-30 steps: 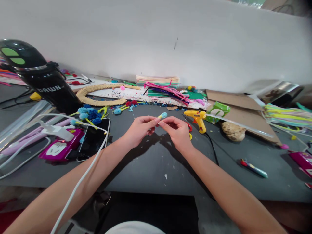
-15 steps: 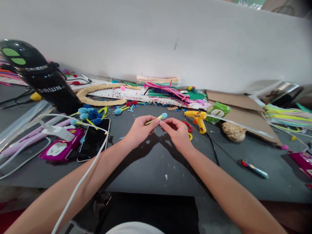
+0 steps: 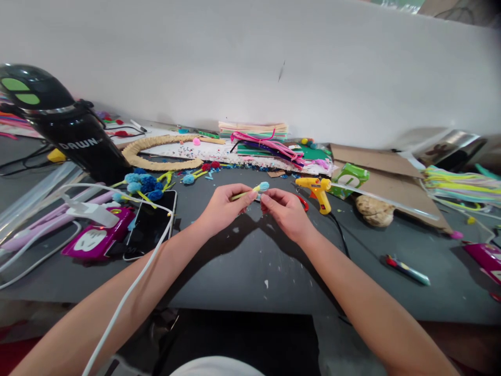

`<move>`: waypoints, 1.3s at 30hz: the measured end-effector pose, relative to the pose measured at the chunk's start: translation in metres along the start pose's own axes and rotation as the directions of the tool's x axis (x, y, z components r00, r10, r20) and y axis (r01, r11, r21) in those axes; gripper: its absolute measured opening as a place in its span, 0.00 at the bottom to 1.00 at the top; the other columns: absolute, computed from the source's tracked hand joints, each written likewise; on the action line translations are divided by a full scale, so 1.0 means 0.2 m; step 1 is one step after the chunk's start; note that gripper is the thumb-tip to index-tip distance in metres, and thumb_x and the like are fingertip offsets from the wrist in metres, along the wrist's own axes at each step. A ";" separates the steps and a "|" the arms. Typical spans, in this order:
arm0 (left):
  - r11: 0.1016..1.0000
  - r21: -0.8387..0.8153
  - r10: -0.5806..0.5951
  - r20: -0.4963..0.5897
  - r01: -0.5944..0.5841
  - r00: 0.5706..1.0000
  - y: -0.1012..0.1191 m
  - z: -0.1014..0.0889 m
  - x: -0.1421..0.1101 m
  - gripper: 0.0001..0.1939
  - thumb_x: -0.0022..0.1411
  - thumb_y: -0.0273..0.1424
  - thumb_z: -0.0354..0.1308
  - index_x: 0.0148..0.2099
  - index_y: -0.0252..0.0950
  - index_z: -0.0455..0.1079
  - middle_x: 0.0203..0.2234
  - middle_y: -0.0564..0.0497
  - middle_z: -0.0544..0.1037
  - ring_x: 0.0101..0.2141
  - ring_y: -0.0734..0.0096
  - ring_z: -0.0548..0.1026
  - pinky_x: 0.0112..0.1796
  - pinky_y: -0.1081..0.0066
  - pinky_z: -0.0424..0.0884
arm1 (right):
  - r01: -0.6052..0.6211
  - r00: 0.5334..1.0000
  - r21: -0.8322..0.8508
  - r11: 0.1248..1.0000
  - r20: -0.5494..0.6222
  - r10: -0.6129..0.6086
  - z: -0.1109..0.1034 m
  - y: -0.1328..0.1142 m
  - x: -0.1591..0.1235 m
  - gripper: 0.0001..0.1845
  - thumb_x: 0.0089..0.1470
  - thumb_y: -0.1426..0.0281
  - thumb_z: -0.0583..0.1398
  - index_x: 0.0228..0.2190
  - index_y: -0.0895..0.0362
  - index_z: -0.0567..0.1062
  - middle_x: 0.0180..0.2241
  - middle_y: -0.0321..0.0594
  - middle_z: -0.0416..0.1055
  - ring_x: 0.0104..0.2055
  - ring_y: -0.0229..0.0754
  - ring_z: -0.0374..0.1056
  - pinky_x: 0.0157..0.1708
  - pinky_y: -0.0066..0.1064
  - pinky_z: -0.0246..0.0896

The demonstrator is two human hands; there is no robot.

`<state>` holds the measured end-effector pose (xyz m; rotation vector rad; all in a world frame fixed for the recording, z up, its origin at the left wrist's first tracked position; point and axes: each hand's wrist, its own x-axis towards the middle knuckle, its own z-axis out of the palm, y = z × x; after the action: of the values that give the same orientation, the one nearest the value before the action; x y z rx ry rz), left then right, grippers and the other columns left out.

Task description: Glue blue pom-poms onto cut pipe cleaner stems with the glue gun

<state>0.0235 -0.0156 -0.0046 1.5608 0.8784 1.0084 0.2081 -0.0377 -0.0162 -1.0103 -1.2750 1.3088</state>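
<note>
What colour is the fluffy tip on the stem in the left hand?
The fluffy tip is light blue, seen best in the head view.

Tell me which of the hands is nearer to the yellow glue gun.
Right. The right hand is to the left of the yellow glue gun, not touching it. The left hand is farther left, pinching a blue-tipped stem.

black bottle point(image 3: 88, 137) | dark-screened phone point(image 3: 147, 230) beside magenta power strip point(image 3: 89, 239) | flat brown cardboard point(image 3: 376, 159)
</note>
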 end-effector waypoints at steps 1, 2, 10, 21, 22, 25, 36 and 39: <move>1.000 0.022 0.015 -0.016 -0.014 1.000 0.00 0.00 0.00 0.17 0.60 0.43 0.61 0.38 0.32 0.75 0.20 0.55 0.67 0.22 0.78 0.62 0.24 0.76 0.59 | -0.005 1.000 -0.004 1.000 -0.008 0.005 -0.01 0.00 0.00 0.14 0.50 0.58 0.67 0.30 0.56 0.76 0.26 0.34 0.69 0.28 0.36 0.64 0.32 0.29 0.61; 0.998 0.056 0.038 -0.037 -0.036 0.999 0.00 -0.01 0.00 0.17 0.60 0.43 0.61 0.39 0.32 0.76 0.21 0.55 0.68 0.22 0.78 0.63 0.24 0.76 0.60 | -0.009 1.000 -0.009 1.000 -0.010 0.009 -0.03 0.00 0.00 0.14 0.50 0.58 0.66 0.31 0.56 0.76 0.26 0.34 0.70 0.29 0.36 0.64 0.32 0.29 0.61; 0.858 0.449 0.326 -0.105 -0.248 0.939 -0.01 -0.05 0.00 0.14 0.64 0.39 0.58 0.41 0.34 0.79 0.29 0.48 0.76 0.28 0.73 0.71 0.29 0.73 0.65 | 0.040 0.998 -0.140 0.989 -0.050 -0.047 -0.09 -0.06 0.01 0.14 0.52 0.58 0.65 0.30 0.56 0.77 0.25 0.35 0.71 0.28 0.37 0.65 0.33 0.30 0.63; 0.727 0.591 0.438 -0.009 -0.349 0.899 -0.01 -0.05 0.00 0.13 0.66 0.37 0.56 0.42 0.36 0.79 0.30 0.49 0.76 0.27 0.75 0.71 0.29 0.74 0.64 | 0.127 0.965 -0.336 0.933 -0.175 -0.195 -0.03 -0.09 -0.01 0.15 0.50 0.57 0.66 0.31 0.56 0.76 0.29 0.37 0.73 0.29 0.39 0.67 0.33 0.31 0.65; 0.717 0.599 0.443 0.003 -0.356 0.897 -0.01 -0.05 -0.01 0.13 0.67 0.37 0.55 0.42 0.36 0.79 0.31 0.48 0.76 0.28 0.75 0.71 0.30 0.74 0.64 | 0.128 0.964 -0.338 0.933 -0.180 -0.197 -0.02 -0.09 -0.01 0.15 0.50 0.57 0.66 0.31 0.56 0.76 0.29 0.37 0.73 0.29 0.39 0.67 0.33 0.32 0.65; 0.684 0.625 0.457 0.035 -0.376 0.889 0.00 -0.05 -0.01 0.14 0.68 0.36 0.54 0.43 0.36 0.79 0.31 0.48 0.76 0.30 0.74 0.71 0.31 0.74 0.64 | 0.128 0.963 -0.327 0.936 -0.185 -0.196 -0.01 -0.08 -0.01 0.14 0.51 0.57 0.65 0.31 0.56 0.76 0.29 0.38 0.74 0.30 0.39 0.67 0.33 0.32 0.65; 0.609 0.680 0.478 0.096 -0.409 0.873 0.00 -0.05 -0.02 0.12 0.68 0.33 0.53 0.42 0.37 0.79 0.32 0.48 0.76 0.30 0.74 0.71 0.32 0.74 0.63 | 0.136 0.962 -0.321 0.937 -0.183 -0.202 0.02 -0.07 -0.01 0.13 0.51 0.59 0.66 0.31 0.57 0.77 0.29 0.38 0.74 0.29 0.38 0.67 0.32 0.30 0.64; 0.608 0.679 0.482 0.096 -0.411 0.871 0.00 -0.05 -0.02 0.12 0.68 0.32 0.53 0.42 0.37 0.78 0.32 0.48 0.76 0.30 0.74 0.71 0.32 0.74 0.63 | 0.138 0.960 -0.318 0.938 -0.192 -0.206 0.03 -0.08 -0.02 0.13 0.52 0.59 0.66 0.31 0.57 0.76 0.29 0.38 0.74 0.29 0.38 0.66 0.31 0.30 0.63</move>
<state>0.0124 -0.0158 -0.0042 2.4856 1.0153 1.1879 0.2047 -0.0426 -0.0006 -1.1908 -1.3807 0.8544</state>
